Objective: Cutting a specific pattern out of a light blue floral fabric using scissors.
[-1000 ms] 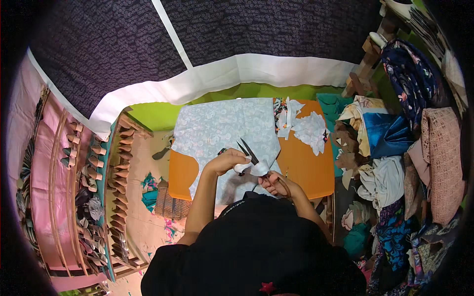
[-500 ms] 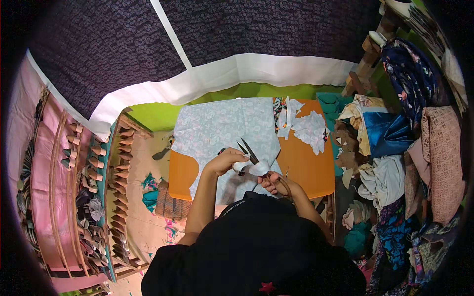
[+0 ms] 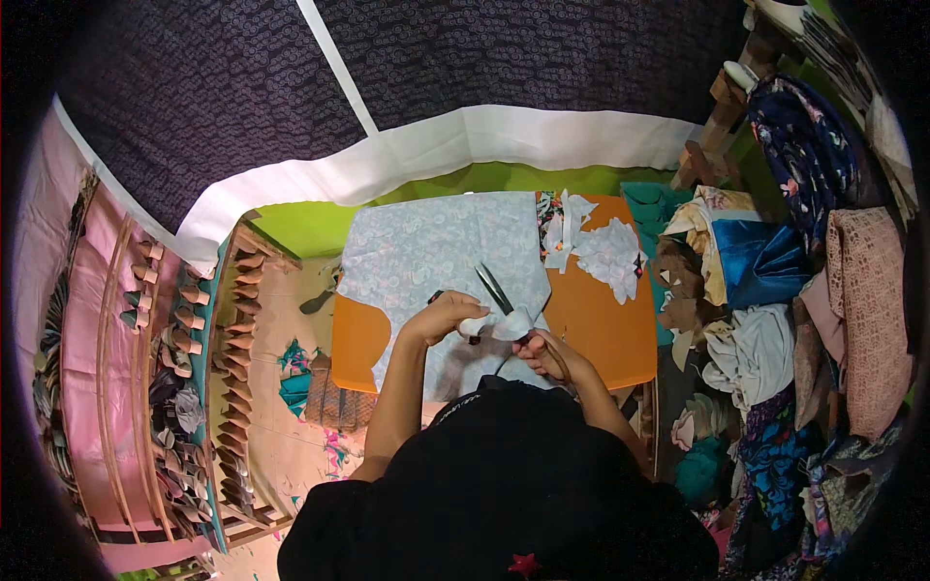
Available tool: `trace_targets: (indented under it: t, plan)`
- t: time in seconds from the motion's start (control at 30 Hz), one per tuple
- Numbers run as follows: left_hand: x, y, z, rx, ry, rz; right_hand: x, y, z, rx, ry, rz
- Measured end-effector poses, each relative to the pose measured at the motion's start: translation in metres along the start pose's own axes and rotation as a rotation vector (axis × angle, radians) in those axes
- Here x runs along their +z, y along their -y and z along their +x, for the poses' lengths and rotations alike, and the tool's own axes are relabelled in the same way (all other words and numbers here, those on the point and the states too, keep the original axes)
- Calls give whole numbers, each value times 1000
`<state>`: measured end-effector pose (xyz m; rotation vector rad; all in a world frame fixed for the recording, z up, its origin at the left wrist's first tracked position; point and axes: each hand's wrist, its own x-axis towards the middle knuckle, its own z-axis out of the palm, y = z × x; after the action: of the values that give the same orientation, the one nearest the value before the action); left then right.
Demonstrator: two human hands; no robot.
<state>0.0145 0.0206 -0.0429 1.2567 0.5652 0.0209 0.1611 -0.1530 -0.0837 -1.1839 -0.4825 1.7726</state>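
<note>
My right hand [image 3: 550, 354] is closed round the brown handles of a pair of scissors [image 3: 494, 289]. The dark blades point up and left over the table, nearly together. My left hand [image 3: 448, 318] grips a small white piece [image 3: 511, 327], which bends across the base of the blades; whether it is cloth or a covered part cannot be made out. Under both hands lies a large pale, faintly patterned fabric [image 3: 436, 242], spread over the orange table [image 3: 601, 349]. Part of the fabric's near side is hidden by my arms and black top.
White and printed scraps [image 3: 608, 254] lie on the table's right side. Folded and crumpled fabrics [image 3: 756, 353] are heaped at the right. A rack of pointed shoe-shaped pieces [image 3: 235, 387] stands at the left. A dark patterned cloth [image 3: 542, 68] hangs beyond the table.
The scissor blades have drawn closer together and shifted slightly right. The white piece has moved a little right with them, while my left hand has stayed almost where it was.
</note>
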Motion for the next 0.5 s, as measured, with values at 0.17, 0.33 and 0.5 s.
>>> trace_targets:
  t: [0.17,0.33,0.5]
  plan:
    - [-2,-2,-1,60,-125,78,-20,-17,6,-458,-189,-289]
    - [-2,-2,-3,143,-256,-75,-26,11,-7,-444,-608,-231]
    - [1,-2,-4,186,-345,-333,-18,31,-30,-454,-909,-708]
